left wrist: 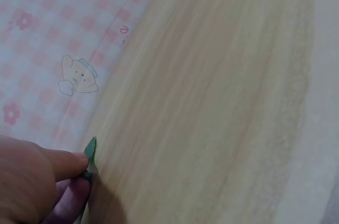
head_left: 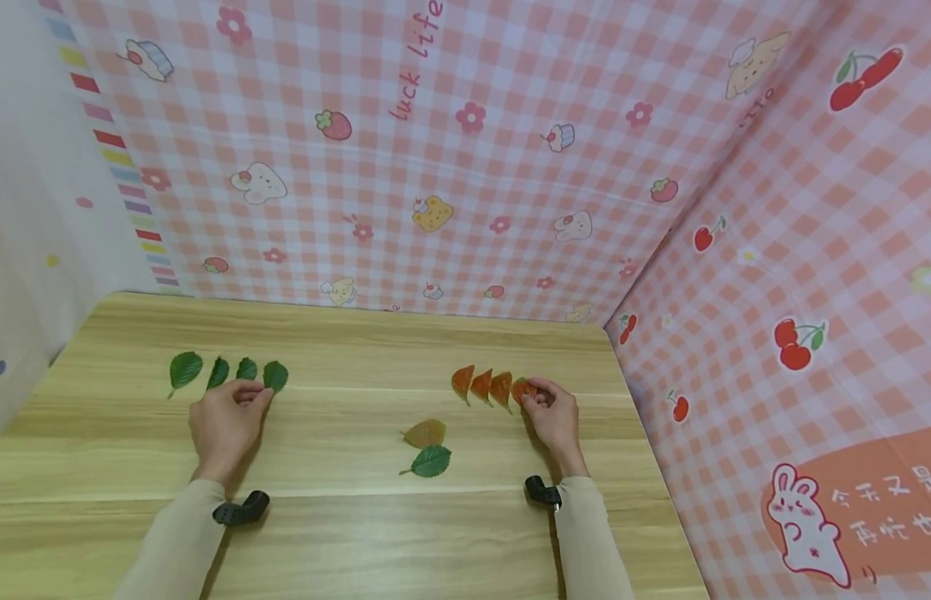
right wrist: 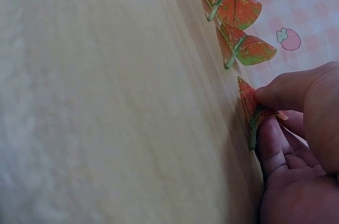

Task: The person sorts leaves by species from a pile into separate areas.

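Nearest, two sleeves run off the lower edge, each with a black wrist camera at the cuff, so the forearms are cut off. Beyond them on the table, a loose green leaf lies just nearer than a yellow-brown leaf, set between the hands, probably to leave both within reach. Farther on, the left hand pinches a green leaf in narrowed fingers at the right end of a row with three other green leaves; the hand covers the lower parts of some, and the left wrist view shows only a sliver of the pinched one. The right hand likewise pinches a red leaf beside three other red leaves, seemingly by its edge because it is thin and curled; the fingers mask part of it. Behind stands a checked cloth, its lettering cropped at the top.
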### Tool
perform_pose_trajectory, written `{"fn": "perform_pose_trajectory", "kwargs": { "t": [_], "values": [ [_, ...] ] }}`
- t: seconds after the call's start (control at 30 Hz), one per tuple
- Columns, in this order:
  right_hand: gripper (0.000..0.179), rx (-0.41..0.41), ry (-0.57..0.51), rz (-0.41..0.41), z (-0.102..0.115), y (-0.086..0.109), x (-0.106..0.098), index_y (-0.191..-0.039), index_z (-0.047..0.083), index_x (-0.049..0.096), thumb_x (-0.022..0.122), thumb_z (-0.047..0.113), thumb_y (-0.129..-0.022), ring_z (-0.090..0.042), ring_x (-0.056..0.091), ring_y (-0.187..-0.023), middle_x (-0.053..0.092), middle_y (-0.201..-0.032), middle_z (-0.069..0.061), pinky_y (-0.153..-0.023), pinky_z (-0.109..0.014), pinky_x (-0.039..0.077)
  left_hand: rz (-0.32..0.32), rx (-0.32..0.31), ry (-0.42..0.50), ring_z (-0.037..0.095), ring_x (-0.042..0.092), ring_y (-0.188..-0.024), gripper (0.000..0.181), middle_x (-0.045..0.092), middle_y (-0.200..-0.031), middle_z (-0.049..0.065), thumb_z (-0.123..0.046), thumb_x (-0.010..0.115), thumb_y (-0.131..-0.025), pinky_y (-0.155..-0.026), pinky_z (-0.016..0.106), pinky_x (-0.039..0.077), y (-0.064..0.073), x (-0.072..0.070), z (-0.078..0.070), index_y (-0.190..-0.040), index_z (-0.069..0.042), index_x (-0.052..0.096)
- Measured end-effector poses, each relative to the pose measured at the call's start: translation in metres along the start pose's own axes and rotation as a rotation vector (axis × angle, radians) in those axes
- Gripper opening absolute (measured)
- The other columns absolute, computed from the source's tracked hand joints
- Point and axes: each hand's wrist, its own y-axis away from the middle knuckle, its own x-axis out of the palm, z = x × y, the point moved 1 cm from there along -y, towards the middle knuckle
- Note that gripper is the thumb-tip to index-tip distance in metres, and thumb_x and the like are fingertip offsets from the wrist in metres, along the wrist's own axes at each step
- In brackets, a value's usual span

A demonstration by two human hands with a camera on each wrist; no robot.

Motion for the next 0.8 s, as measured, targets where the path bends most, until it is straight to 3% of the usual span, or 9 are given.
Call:
{"fn": "perform_pose_trajectory", "kwargs": {
  "t": [0.17,0.4,0.8],
  "values": [
    [0.030,0.000,0.000,-0.001,0.0000,0.0003,0.0002,-0.130,-0.003,0.079,0.080,-0.003,-0.100,-0.005,0.059,-0.078,0.073,-0.091,-0.006,-0.068,-0.016,0.047,-0.005,0.009,0.001,0.043,0.083,-0.093,0.018,0.087,-0.101,0.021,-0.017,0.085,-0.101,-0.076,0.022,0.042,-0.0038,0.0017,0.0033,-0.107,0.000,0.087],
    [0.029,0.009,-0.009,0.005,-0.0006,-0.0004,0.0006,-0.130,-0.001,0.080,0.080,-0.002,-0.101,-0.006,0.059,-0.080,0.074,-0.095,-0.008,-0.068,-0.016,0.048,-0.009,0.002,-0.001,0.045,0.082,-0.094,0.018,0.086,-0.100,0.022,-0.016,0.087,-0.100,-0.081,0.036,0.048,-0.0040,0.0009,0.0031,-0.106,0.000,0.086],
    [0.030,-0.005,-0.010,-0.004,-0.0016,-0.0014,0.0001,-0.130,-0.001,0.080,0.080,-0.002,-0.100,-0.004,0.061,-0.079,0.074,-0.094,-0.008,-0.069,-0.015,0.049,-0.015,0.014,-0.007,0.042,0.082,-0.089,0.017,0.087,-0.097,0.021,-0.017,0.087,-0.100,-0.076,0.023,0.041,-0.0044,0.0013,0.0020,-0.104,-0.001,0.087]
  ]
}}
